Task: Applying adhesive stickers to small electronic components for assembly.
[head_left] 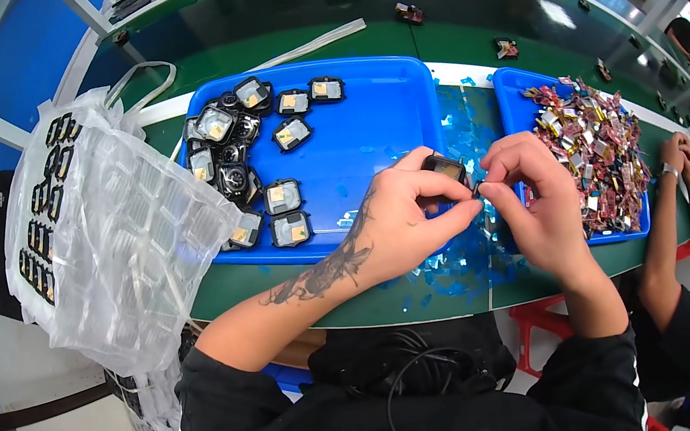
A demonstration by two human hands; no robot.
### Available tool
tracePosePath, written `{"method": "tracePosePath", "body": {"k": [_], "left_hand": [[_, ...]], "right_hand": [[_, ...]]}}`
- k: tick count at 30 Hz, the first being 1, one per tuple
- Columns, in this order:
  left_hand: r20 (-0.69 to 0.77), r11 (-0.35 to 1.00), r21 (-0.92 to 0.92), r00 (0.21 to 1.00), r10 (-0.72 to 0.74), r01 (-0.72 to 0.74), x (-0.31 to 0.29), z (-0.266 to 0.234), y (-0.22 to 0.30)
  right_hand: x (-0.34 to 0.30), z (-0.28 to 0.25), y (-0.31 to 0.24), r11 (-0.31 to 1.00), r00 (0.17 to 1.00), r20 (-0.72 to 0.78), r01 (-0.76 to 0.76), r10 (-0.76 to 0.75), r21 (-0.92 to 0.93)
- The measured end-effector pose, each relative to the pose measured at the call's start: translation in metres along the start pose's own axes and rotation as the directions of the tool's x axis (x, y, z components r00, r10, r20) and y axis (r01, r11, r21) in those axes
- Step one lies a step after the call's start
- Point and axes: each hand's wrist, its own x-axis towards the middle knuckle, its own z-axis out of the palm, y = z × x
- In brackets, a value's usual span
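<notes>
My left hand is closed around a small black watch case with a dark square face. Close beside it, my right hand pinches thumb and forefinger together at the case's lower edge. What lies between those right fingertips is too small to make out. Both hands are over the right end of a wide blue tray. Several similar black watch cases lie along this tray's left side, some heaped, some with pale inner parts showing.
A second blue tray, at right, is heaped with small circuit parts. Blue film scraps litter the green table. A translucent plastic bag with trays inside stands at left. Beyond runs a green conveyor carrying parts. Other people sit nearby.
</notes>
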Motion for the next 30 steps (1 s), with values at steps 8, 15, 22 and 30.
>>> {"method": "tracePosePath", "body": {"k": [8,15,22,30], "left_hand": [[0.009,0.998,-0.044,0.999,-0.042,0.042,0.007,-0.009,-0.003],[0.288,0.944,-0.223,0.942,-0.174,0.243,0.005,-0.008,0.002],[0.208,0.886,-0.427,0.973,-0.1,0.183,0.007,-0.002,-0.005],[0.076,0.949,-0.316,0.997,0.011,0.013,-0.002,0.007,-0.001]], "right_hand": [[-0.015,-0.009,0.006,0.931,0.997,0.034,0.079,-0.072,-0.357],[-0.013,0.001,0.012,0.945,0.989,0.069,-0.145,0.13,0.292],[-0.028,-0.005,0.009,0.701,0.971,-0.013,-0.164,0.24,0.694],[-0.007,0.018,-0.012,0.992,0.984,-0.158,-0.096,0.082,-0.085]]}}
